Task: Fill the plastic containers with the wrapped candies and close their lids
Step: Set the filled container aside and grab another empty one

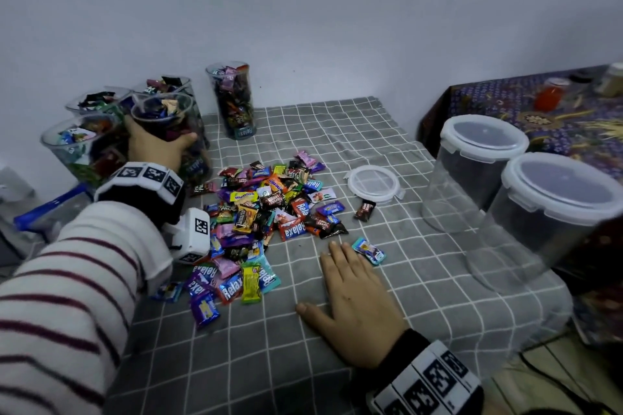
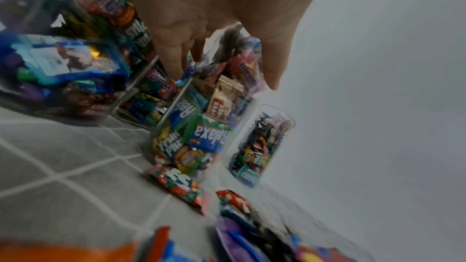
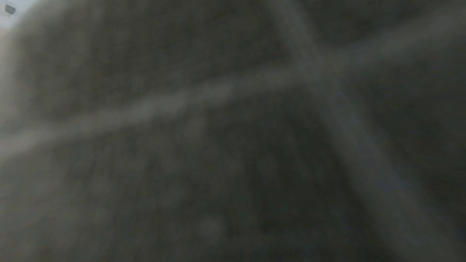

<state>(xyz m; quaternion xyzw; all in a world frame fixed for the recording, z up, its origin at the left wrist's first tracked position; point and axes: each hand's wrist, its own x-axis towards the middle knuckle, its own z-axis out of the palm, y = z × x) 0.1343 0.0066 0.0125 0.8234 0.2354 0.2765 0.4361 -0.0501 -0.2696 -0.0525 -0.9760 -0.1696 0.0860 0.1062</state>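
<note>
My left hand [image 1: 160, 140] grips a clear lidless container full of candies [image 1: 161, 111] at the back left, thumb on its right side; the left wrist view shows my fingers [image 2: 174, 63] curled round that container [image 2: 199, 127]. Several other filled lidless containers [image 1: 87, 145] [image 1: 232, 98] stand around it. A pile of wrapped candies [image 1: 263, 212] lies in the middle of the grey checked cloth [image 1: 337, 131]. My right hand [image 1: 350, 290] rests flat on the cloth in front of the pile, holding nothing. Two empty containers with lids on [image 1: 478, 172] [image 1: 553, 212] stand at the right. The right wrist view shows only dark, blurred cloth.
A loose round lid [image 1: 374, 184] lies between the pile and the empty containers. Two stray candies [image 1: 364, 210] [image 1: 369, 251] lie apart from the pile. A blue-edged bag [image 1: 50, 212] sits at the left edge. A patterned table with a red jar [image 1: 549, 98] stands at the far right.
</note>
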